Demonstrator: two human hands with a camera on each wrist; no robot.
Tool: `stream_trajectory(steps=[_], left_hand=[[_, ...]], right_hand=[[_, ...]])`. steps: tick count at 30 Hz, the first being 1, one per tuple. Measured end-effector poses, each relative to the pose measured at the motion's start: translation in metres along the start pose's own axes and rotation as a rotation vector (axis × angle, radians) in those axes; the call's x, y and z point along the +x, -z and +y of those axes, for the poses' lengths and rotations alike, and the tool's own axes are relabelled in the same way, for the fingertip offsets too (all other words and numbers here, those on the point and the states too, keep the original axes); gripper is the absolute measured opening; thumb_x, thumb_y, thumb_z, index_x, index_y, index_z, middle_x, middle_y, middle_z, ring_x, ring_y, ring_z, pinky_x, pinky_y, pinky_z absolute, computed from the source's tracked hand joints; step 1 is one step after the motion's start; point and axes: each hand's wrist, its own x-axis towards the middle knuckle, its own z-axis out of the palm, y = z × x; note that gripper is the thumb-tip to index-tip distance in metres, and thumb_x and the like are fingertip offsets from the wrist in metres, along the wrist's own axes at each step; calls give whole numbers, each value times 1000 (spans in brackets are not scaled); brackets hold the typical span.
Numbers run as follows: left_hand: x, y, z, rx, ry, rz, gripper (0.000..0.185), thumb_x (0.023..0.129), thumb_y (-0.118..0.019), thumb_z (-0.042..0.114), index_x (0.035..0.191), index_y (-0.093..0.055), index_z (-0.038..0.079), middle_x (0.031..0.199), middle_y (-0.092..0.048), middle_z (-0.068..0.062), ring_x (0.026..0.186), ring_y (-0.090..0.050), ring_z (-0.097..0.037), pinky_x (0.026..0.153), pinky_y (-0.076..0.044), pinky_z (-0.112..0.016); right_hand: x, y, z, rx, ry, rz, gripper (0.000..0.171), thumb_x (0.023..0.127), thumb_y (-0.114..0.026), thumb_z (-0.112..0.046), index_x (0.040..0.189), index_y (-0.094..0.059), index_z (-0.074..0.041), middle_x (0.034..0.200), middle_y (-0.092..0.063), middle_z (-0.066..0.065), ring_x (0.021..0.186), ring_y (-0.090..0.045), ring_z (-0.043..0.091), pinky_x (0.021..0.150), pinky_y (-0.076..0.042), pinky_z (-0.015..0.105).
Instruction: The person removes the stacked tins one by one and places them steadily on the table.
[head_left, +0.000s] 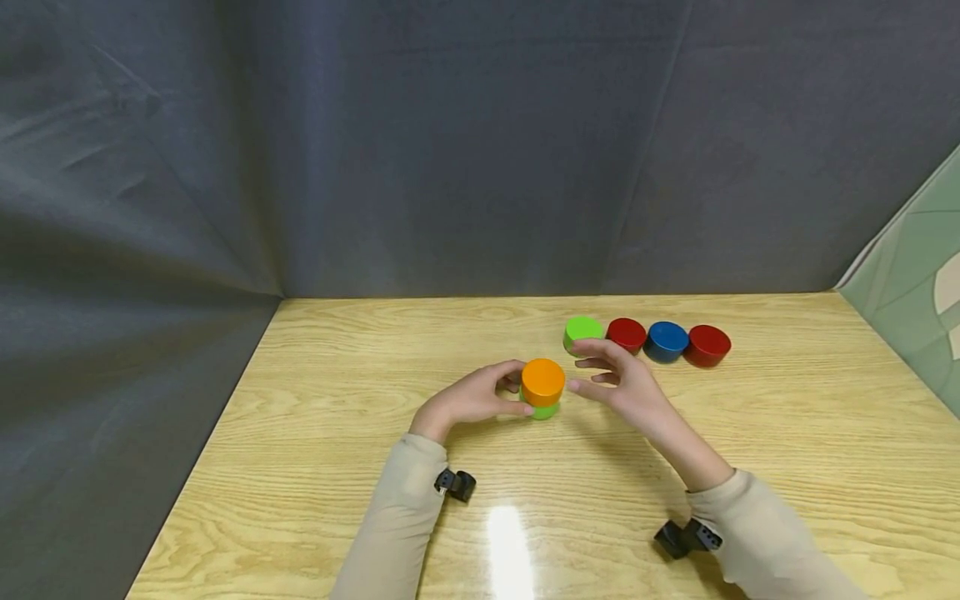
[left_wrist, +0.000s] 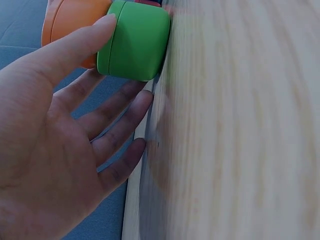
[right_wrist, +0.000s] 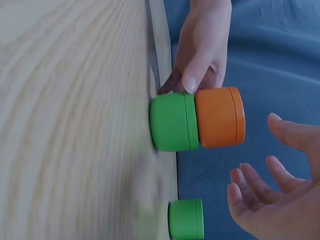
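Note:
An orange round lidded container (head_left: 543,380) sits on top of a green one (head_left: 543,411), which stands on the table. My left hand (head_left: 480,395) holds the green container from the left, its thumb (left_wrist: 95,32) against the side near the lid seam and its fingers behind. To the right of the stack, my right hand (head_left: 626,387) hovers with spread, loosely bent fingers, touching nothing. A gap separates its fingertips from the orange container (right_wrist: 220,117) in the right wrist view.
Behind the right hand stands a row of similar containers: green (head_left: 582,332), red (head_left: 627,332), blue (head_left: 667,341) and red (head_left: 707,345). The wooden table (head_left: 315,467) meets a dark grey cloth (head_left: 465,167) at the back and left.

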Motion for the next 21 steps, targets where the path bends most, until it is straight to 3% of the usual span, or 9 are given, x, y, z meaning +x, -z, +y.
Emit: stream_trajectory(steps=[21], left_hand=[[-1, 0, 1, -5, 3, -9, 55, 93, -72, 25, 142, -50, 16, 134, -56, 4, 118, -54, -12, 104, -42, -30]], right_hand=[[4, -21, 8, 37, -34, -70, 61, 89, -76, -11, 141, -47, 3, 137, -53, 22, 119, -54, 38, 98, -44, 54]])
